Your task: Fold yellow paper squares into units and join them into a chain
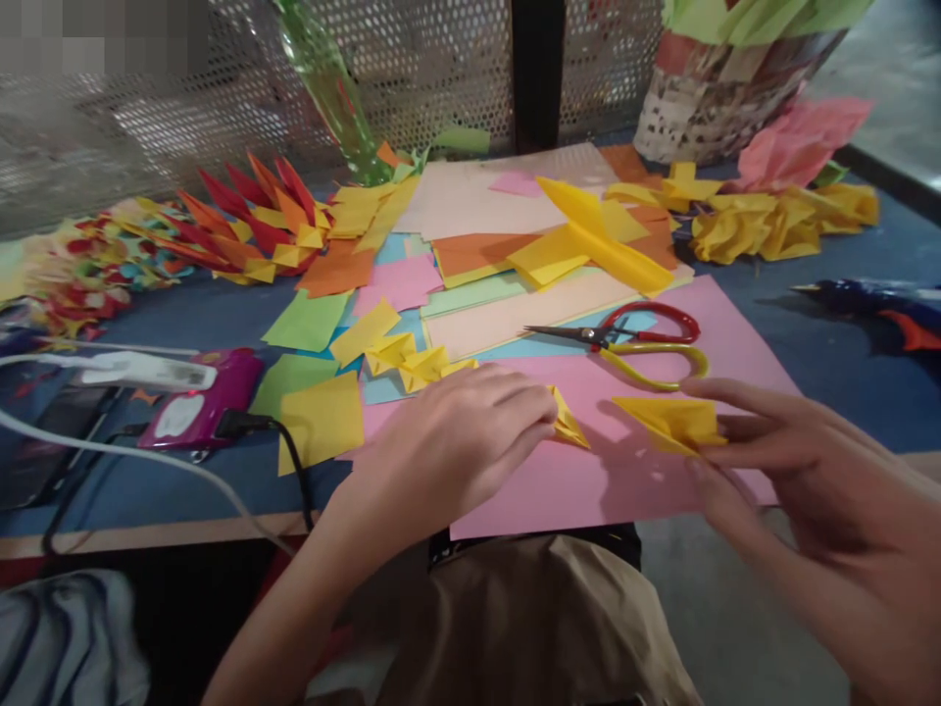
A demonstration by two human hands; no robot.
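My left hand (470, 431) is closed on a folded yellow paper piece (569, 422), whose pointed end sticks out past the fingertips over a pink sheet (529, 485). At the right, my right hand (779, 451) pinches another folded yellow paper (668, 422) between thumb and fingers, its point facing left. The two papers are apart. Behind them lie scissors (614, 338) with one red and one yellow handle, blades to the left. A linked row of folded yellow pieces (412, 363) sits just beyond my left hand.
Coloured paper sheets (492, 206) spread behind the scissors. At left are a magenta power adapter (202, 402) with cables and a red-orange paper craft (257, 221). A green bottle (330, 93), yellow paper flowers (779, 221) and a woven basket (706, 98) stand farther back.
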